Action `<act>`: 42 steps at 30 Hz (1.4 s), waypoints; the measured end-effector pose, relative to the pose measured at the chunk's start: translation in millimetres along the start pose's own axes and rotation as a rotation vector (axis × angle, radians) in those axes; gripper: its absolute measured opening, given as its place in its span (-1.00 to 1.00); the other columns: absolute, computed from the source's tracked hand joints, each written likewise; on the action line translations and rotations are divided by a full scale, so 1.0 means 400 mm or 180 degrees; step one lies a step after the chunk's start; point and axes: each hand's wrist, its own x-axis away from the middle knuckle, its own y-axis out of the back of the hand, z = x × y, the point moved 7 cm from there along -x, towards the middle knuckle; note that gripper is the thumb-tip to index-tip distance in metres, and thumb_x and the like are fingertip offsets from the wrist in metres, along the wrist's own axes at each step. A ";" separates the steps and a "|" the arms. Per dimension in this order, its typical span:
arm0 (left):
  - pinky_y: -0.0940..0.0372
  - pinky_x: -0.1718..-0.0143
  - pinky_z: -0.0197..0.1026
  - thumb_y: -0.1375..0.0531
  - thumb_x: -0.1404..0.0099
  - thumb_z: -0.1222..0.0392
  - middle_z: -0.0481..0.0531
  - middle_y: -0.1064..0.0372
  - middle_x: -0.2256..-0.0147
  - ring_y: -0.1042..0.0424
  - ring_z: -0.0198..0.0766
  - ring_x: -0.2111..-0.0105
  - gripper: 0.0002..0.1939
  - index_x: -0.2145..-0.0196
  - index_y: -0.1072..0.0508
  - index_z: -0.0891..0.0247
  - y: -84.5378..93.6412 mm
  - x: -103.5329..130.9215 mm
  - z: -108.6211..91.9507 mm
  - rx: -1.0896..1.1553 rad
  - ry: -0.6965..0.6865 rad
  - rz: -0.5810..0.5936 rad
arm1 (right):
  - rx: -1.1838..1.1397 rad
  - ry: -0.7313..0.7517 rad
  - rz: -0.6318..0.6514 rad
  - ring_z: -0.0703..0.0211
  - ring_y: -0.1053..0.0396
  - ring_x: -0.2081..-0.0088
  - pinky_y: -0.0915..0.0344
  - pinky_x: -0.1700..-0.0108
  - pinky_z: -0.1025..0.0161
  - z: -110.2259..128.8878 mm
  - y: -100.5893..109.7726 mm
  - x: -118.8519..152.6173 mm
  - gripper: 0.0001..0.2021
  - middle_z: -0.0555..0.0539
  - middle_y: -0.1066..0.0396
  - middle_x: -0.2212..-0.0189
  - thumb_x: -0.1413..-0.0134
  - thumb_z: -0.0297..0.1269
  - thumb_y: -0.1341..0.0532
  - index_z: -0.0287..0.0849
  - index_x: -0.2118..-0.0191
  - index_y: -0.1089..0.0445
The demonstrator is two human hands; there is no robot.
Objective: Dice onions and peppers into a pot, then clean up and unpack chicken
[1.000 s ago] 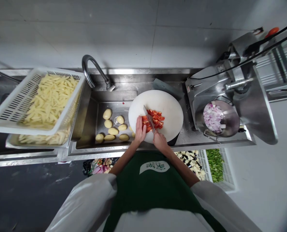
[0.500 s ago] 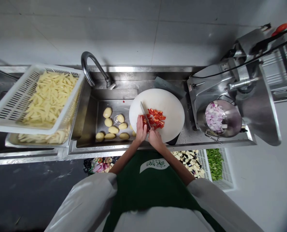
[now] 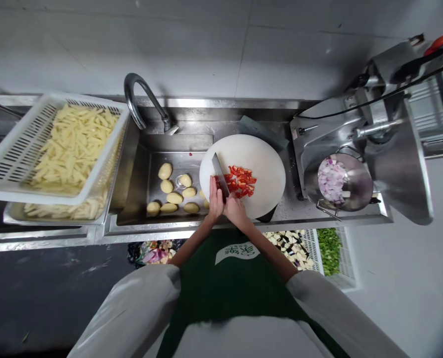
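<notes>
On the white oval cutting board (image 3: 264,151) lies a loose heap of cut red pepper (image 3: 241,180). My right hand (image 3: 236,211) is closed around the handle of a kitchen knife (image 3: 220,174), whose blade points up and to the left across the board. Left of the blade, my left hand (image 3: 216,200) rests with fingers together, holding down red pepper that is mostly hidden beneath them. Both hands are close together at the board's near edge.
Several peeled potatoes (image 3: 174,198) lie in the sink (image 3: 132,199) under a curved faucet (image 3: 135,97). A white basket (image 3: 14,171) of potato strips stands left. To the right is a pot (image 3: 361,186) of chopped onion beside a machine (image 3: 400,164). Below are crates of cut vegetables.
The knife blade has shifted slightly left and toward me, with both hands close to where they were. The camera view has moved a little.
</notes>
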 end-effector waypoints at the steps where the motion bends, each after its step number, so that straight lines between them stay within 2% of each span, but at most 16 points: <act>1: 0.22 -0.58 0.04 0.10 -0.54 -0.29 0.05 0.08 -0.52 0.10 -0.12 -0.52 -0.26 -0.47 -0.15 0.17 0.015 0.001 0.003 0.0002 0.0035 -0.0115 | -0.0033 -0.0002 -0.0039 -0.13 -0.55 -0.03 -0.37 0.00 0.16 -0.014 0.004 -0.011 -0.68 -0.41 -0.54 0.00 -0.47 -0.38 -0.02 -0.39 -0.19 -0.30; 4: 0.14 -0.56 0.08 0.08 -0.56 -0.23 0.14 0.00 -0.49 0.02 -0.11 -0.50 -0.33 -0.42 -0.22 0.20 0.065 0.015 0.015 -0.0156 0.0032 -0.0381 | -0.0177 -0.0065 -0.0113 -0.10 -0.57 0.07 -0.37 0.07 0.20 -0.070 0.025 -0.037 -0.70 -0.36 -0.58 0.10 -0.48 -0.32 -0.02 -0.36 -0.13 -0.35; 7: 0.09 -0.54 0.06 0.09 -0.59 -0.16 0.18 -0.01 -0.49 0.01 -0.13 -0.50 -0.39 -0.42 -0.20 0.19 0.087 0.037 0.019 -0.0498 -0.0212 -0.0234 | -0.0438 -0.0090 -0.0034 0.01 -0.56 0.26 -0.35 0.19 0.25 -0.108 0.032 -0.051 -0.71 -0.24 -0.58 0.28 -0.49 -0.28 -0.01 -0.33 -0.05 -0.39; 10: 0.08 -0.53 0.07 0.04 -0.57 -0.15 0.15 0.12 -0.52 0.09 -0.13 -0.52 -0.36 -0.48 -0.06 0.09 0.080 0.054 0.026 -0.0788 -0.0393 0.0089 | -0.0632 0.0038 -0.0192 0.02 -0.53 0.27 -0.33 0.21 0.26 -0.116 0.049 -0.052 -0.75 -0.20 -0.56 0.31 -0.44 -0.26 -0.05 -0.28 0.04 -0.41; 13: 0.06 -0.51 0.15 -0.18 -0.44 -0.23 0.22 0.31 -0.55 0.19 0.02 -0.54 -0.15 -0.51 0.02 0.10 0.071 0.048 0.031 -0.1025 -0.0529 0.0554 | -0.0931 0.0148 -0.0724 -0.03 -0.53 0.25 -0.35 0.22 0.22 -0.146 0.104 -0.031 -0.76 -0.22 -0.54 0.31 -0.38 -0.21 -0.08 -0.24 0.08 -0.41; 15: 0.05 -0.49 0.21 -0.32 -0.29 -0.28 0.31 0.43 -0.55 0.25 0.18 -0.54 0.05 -0.52 0.03 0.17 0.065 0.028 0.030 -0.1350 -0.0710 0.1032 | -0.1282 0.0075 -0.0938 0.02 -0.49 0.41 -0.33 0.35 0.22 -0.202 0.144 -0.008 -0.74 -0.14 -0.48 0.43 -0.37 -0.14 -0.07 -0.20 0.09 -0.39; 18: 0.10 -0.48 0.32 -0.45 -0.09 -0.33 0.34 0.56 -0.55 0.36 0.34 -0.53 0.23 -0.52 -0.02 0.18 0.058 -0.029 0.024 -0.1927 -0.1020 0.1683 | -0.1846 -0.0226 -0.0938 0.14 -0.30 0.67 -0.21 0.58 0.26 -0.328 0.177 0.035 -0.76 0.05 -0.30 0.64 -0.31 -0.04 -0.11 -0.11 0.19 -0.33; 20: 0.14 -0.47 0.39 -0.49 -0.02 -0.33 0.32 0.58 -0.55 0.41 0.40 -0.52 0.28 -0.51 -0.04 0.15 0.039 -0.078 0.015 -0.2181 -0.1188 0.2003 | -0.2232 -0.0452 -0.0901 0.19 -0.21 0.74 -0.15 0.66 0.29 -0.422 0.175 0.068 -0.73 0.12 -0.21 0.70 -0.23 0.03 -0.16 -0.06 0.26 -0.26; 23: 0.17 -0.46 0.43 -0.52 0.03 -0.33 0.28 0.57 -0.55 0.44 0.46 -0.51 0.32 -0.52 -0.03 0.11 -0.027 -0.141 -0.003 -0.2336 -0.1396 0.2458 | -0.2740 -0.0671 -0.0886 0.24 -0.14 0.76 -0.10 0.72 0.31 -0.541 0.138 0.118 -0.61 0.17 -0.17 0.74 -0.09 0.16 -0.26 -0.03 0.32 -0.17; 27: 0.20 -0.46 0.42 -0.52 0.05 -0.33 0.23 0.55 -0.56 0.43 0.51 -0.50 0.33 -0.52 -0.05 0.09 -0.136 -0.177 -0.022 -0.2348 -0.1591 0.2837 | -0.3128 -0.0850 -0.0826 0.28 -0.12 0.76 -0.13 0.73 0.31 -0.631 0.054 0.159 -0.50 0.21 -0.15 0.75 0.03 0.23 -0.34 -0.02 0.33 -0.14; 30: 0.23 -0.44 0.48 -0.51 0.07 -0.37 0.23 0.52 -0.56 0.43 0.58 -0.48 0.31 -0.51 -0.10 0.10 -0.198 -0.183 -0.031 -0.2319 -0.1738 0.2905 | -0.3328 -0.0863 -0.0811 0.28 -0.11 0.76 -0.14 0.73 0.31 -0.642 0.007 0.160 -0.51 0.22 -0.12 0.76 0.03 0.22 -0.34 -0.02 0.34 -0.13; 33: 0.30 -0.41 0.55 -0.50 0.07 -0.40 0.26 0.45 -0.56 0.47 0.65 -0.47 0.28 -0.48 -0.17 0.11 -0.247 -0.181 -0.031 -0.2360 -0.1780 0.2934 | -0.3337 -0.0815 -0.0787 0.28 -0.11 0.76 -0.14 0.71 0.31 -0.616 -0.013 0.139 -0.57 0.20 -0.13 0.77 -0.04 0.15 -0.31 -0.01 0.37 -0.12; 36: 0.35 -0.39 0.59 -0.45 0.00 -0.43 0.24 0.36 -0.55 0.50 0.64 -0.47 0.18 -0.46 -0.22 0.08 -0.284 -0.167 -0.036 -0.2391 -0.1772 0.2782 | -0.3171 -0.0813 -0.0668 0.27 -0.16 0.74 -0.14 0.68 0.32 -0.563 -0.021 0.110 -0.67 0.14 -0.21 0.73 -0.11 0.02 -0.28 -0.04 0.38 -0.16; 39: 0.34 -0.40 0.57 -0.38 -0.10 -0.42 0.19 0.31 -0.55 0.50 0.56 -0.48 0.05 -0.43 -0.27 0.07 -0.311 -0.135 -0.049 -0.2333 -0.1723 0.2464 | -0.3029 -0.0755 -0.0576 0.25 -0.22 0.71 -0.18 0.63 0.33 -0.488 -0.027 0.086 -0.77 0.11 -0.25 0.72 -0.18 -0.08 -0.24 -0.07 0.38 -0.25; 42: 0.28 -0.43 0.51 -0.35 -0.17 -0.37 0.14 0.28 -0.54 0.42 0.48 -0.49 -0.08 -0.38 -0.36 0.07 -0.328 -0.099 -0.059 -0.2255 -0.1583 0.2091 | -0.2971 -0.0616 -0.0650 0.18 -0.35 0.61 -0.28 0.54 0.33 -0.416 -0.029 0.072 -0.85 0.08 -0.31 0.69 -0.19 -0.15 -0.22 -0.11 0.31 -0.35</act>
